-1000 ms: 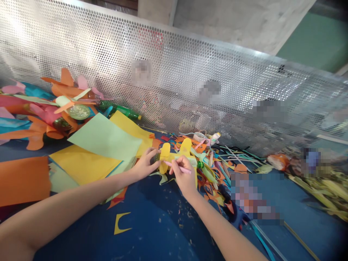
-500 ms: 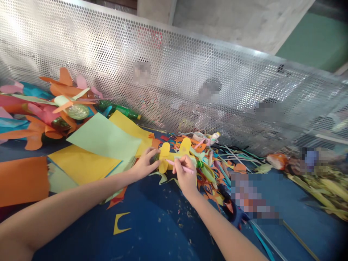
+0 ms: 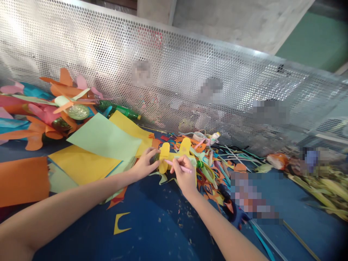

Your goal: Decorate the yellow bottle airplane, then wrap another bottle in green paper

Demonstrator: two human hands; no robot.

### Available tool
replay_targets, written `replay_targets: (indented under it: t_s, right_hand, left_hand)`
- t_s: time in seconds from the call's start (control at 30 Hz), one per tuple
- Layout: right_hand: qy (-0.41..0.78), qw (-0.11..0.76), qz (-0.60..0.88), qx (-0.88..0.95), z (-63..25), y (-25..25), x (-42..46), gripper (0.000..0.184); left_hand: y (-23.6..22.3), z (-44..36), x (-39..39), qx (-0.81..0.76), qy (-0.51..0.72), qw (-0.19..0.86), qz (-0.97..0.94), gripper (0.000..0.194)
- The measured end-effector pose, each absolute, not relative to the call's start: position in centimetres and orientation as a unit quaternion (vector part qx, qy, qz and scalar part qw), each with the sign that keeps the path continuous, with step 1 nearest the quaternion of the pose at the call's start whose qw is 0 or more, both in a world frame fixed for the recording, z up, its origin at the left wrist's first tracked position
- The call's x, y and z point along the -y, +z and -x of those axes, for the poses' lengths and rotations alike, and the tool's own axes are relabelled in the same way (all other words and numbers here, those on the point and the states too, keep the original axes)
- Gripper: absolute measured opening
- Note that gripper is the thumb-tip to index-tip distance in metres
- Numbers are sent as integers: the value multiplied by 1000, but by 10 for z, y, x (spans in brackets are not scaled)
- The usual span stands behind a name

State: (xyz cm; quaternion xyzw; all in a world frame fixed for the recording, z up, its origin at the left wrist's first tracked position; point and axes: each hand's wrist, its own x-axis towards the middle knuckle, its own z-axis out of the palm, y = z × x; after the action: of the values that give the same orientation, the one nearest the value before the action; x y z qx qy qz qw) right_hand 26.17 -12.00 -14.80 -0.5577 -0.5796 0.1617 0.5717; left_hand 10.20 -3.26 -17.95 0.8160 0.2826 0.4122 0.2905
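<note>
A plastic bottle lies on its side, wrapped in yellow paper [image 3: 164, 158] with rounded wing-like pieces, its green neck [image 3: 200, 164] pointing right. My left hand [image 3: 146, 163] steadies the bottle's left end, with the fingers curled against it. Between the fingers of my right hand [image 3: 185, 174] is a slim pink pen [image 3: 178, 166]. The pen's tip points left and meets the yellow paper near the bottle's left end. My right hand hides part of the bottle's middle.
Sheets of green paper [image 3: 106, 136], yellow paper [image 3: 84, 165] and orange paper [image 3: 24, 181] lie at left. Behind them is a pile of paper-covered bottles [image 3: 62, 105]. Colourful scraps [image 3: 214, 170] spread right of the bottle. A perforated metal panel [image 3: 174, 72] stands behind.
The pen and my right hand have shifted very slightly over the yellow paper. My left hand and the bottle stay in place.
</note>
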Motion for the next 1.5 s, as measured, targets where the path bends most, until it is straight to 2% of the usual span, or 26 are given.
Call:
replay_targets:
  t_s: [1.0, 1.23, 1.5]
  right_hand:
    - [153, 550, 572, 589, -261, -146, 121, 30]
    - [156, 587, 552, 572, -262, -147, 120, 29]
    - [162, 576, 556, 576, -261, -145, 121, 30]
  left_hand:
    - [-179, -102, 34, -283, 413, 291, -815, 31]
    - [-181, -102, 32, -284, 413, 284, -817, 29]
    - [-181, -102, 32, -284, 411, 280, -819, 28]
